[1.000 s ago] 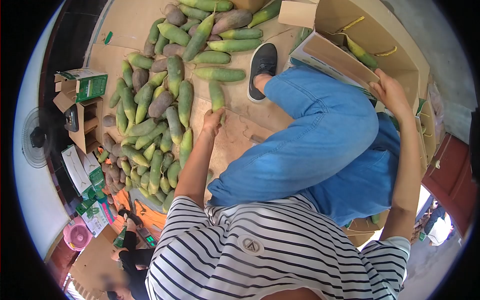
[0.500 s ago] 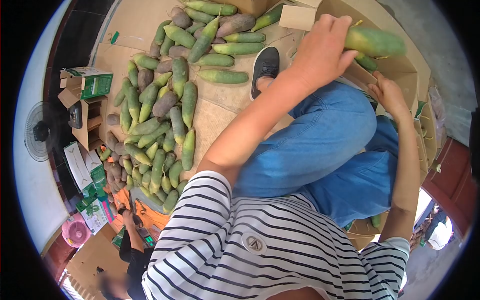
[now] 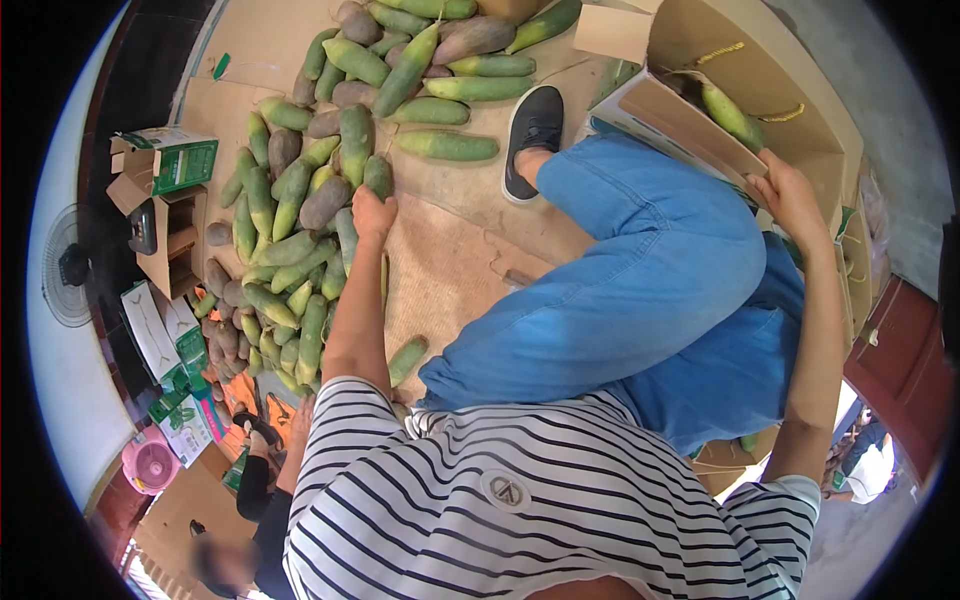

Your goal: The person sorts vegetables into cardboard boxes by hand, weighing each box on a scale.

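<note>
My left hand [image 3: 372,214] reaches over the pile and is closed around a green radish [image 3: 378,176], whose rounded end sticks out beyond my fingers. More green radishes [image 3: 446,145] and dark purplish ones [image 3: 326,203] lie about it on cardboard. On the right, my right hand [image 3: 792,196] grips the near edge of an open cardboard box [image 3: 690,125] beside my knee. Inside that box lies a green radish [image 3: 728,112] next to a darker one, partly hidden by the wall. Yellow cord handles [image 3: 782,114] show on the box's inner side.
My bent leg [image 3: 620,270] and dark shoe [image 3: 533,140] stand between pile and box. Small cartons [image 3: 185,165], a fan [image 3: 72,262] and a pink fan [image 3: 152,462] are at left. A co-worker's arm [image 3: 255,480] shows at lower left. More boxes line the right.
My left hand has let go of a green radish at the box, swung left to the pile and closed on another one. My right hand stays on the box, which has tilted slightly.
</note>
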A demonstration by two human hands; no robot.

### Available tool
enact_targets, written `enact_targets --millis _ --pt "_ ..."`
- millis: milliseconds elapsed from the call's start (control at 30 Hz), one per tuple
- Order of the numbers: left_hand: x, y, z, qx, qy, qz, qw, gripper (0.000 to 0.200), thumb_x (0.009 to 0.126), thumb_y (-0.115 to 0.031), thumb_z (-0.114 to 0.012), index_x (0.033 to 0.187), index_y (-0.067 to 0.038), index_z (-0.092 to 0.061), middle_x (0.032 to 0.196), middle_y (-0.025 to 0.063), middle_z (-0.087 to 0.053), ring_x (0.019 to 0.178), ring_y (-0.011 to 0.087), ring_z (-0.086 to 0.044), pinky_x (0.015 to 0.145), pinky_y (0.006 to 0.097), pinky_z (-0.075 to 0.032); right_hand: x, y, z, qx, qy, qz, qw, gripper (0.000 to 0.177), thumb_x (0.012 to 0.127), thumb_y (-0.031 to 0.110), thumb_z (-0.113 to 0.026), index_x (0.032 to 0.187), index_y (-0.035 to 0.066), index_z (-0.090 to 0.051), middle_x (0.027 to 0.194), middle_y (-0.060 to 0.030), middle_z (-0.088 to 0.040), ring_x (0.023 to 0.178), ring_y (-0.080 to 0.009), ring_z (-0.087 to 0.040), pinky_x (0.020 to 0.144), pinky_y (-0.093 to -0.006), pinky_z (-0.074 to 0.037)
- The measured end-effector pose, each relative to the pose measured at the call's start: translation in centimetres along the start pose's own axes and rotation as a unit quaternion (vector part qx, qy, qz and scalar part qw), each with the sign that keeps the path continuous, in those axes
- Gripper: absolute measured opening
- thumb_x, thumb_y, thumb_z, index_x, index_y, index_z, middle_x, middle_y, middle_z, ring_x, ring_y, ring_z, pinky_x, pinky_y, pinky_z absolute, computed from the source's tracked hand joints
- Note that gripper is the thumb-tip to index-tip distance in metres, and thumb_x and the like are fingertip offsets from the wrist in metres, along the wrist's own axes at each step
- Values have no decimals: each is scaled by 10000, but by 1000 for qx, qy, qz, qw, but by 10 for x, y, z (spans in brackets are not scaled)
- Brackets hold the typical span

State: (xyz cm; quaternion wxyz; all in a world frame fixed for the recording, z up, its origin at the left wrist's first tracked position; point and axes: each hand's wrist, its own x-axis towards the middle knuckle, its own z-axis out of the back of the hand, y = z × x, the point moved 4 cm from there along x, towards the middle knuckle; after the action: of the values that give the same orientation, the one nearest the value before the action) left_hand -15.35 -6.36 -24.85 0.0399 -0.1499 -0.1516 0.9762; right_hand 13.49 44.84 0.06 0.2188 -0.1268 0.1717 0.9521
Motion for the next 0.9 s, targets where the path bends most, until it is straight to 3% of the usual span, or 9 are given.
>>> enact_targets --millis 167,267,400,500,700,800,900 --pt "2 40 -18 4 16 63 998 613 700 -243 -649 1212 27 -445 1217 241 -495 1137 368 -480 947 399 -403 0 5 3 -5 4 -12 1000 202 853 172 -570 953 20 -483 811 -221 -576 794 -402 -553 657 -455 -413" --pt "3 57 -38 -110 85 113 984 644 706 -324 -686 1206 13 -459 1210 222 -506 1121 356 -493 930 401 -417 0 8 3 9 6 -21 1000 208 853 175 -570 969 21 -492 819 -221 -579 798 -399 -557 661 -452 -416" --pt "-47 8 -29 110 26 -2 994 753 650 -492 -743 1157 2 -487 1135 181 -545 1054 334 -540 872 412 -457 0 3 2 -10 10 -17 1000 218 853 182 -572 982 23 -499 820 -219 -583 803 -396 -559 666 -451 -419" --pt "-68 1 -65 111 201 -49 972 698 656 -476 -740 1108 -1 -498 1099 183 -555 1023 331 -560 858 403 -469 -1 5 1 -4 6 -16 1000 212 855 184 -571 974 25 -495 814 -214 -585 803 -395 -560 665 -454 -419" --pt "-93 -21 -88 70 245 -1 967 645 667 -429 -738 1078 15 -514 1003 207 -604 911 332 -611 803 381 -490 -3 6 2 -12 4 -19 1000 204 858 180 -568 967 31 -481 801 -206 -584 805 -391 -561 658 -463 -413" --pt "-93 -16 -94 -133 292 58 945 639 690 -401 -741 1093 43 -522 965 176 -627 868 269 -627 763 352 -494 -2 6 4 -24 12 -23 999 209 859 182 -566 973 31 -478 800 -204 -584 815 -389 -561 662 -466 -414" --pt "-108 -29 -77 -309 341 182 869 626 709 -380 -747 1090 67 -531 945 145 -628 851 195 -618 738 311 -488 -1 1 1 -35 3 -7 999 218 859 187 -564 983 30 -477 813 -206 -585 834 -391 -558 676 -470 -418"
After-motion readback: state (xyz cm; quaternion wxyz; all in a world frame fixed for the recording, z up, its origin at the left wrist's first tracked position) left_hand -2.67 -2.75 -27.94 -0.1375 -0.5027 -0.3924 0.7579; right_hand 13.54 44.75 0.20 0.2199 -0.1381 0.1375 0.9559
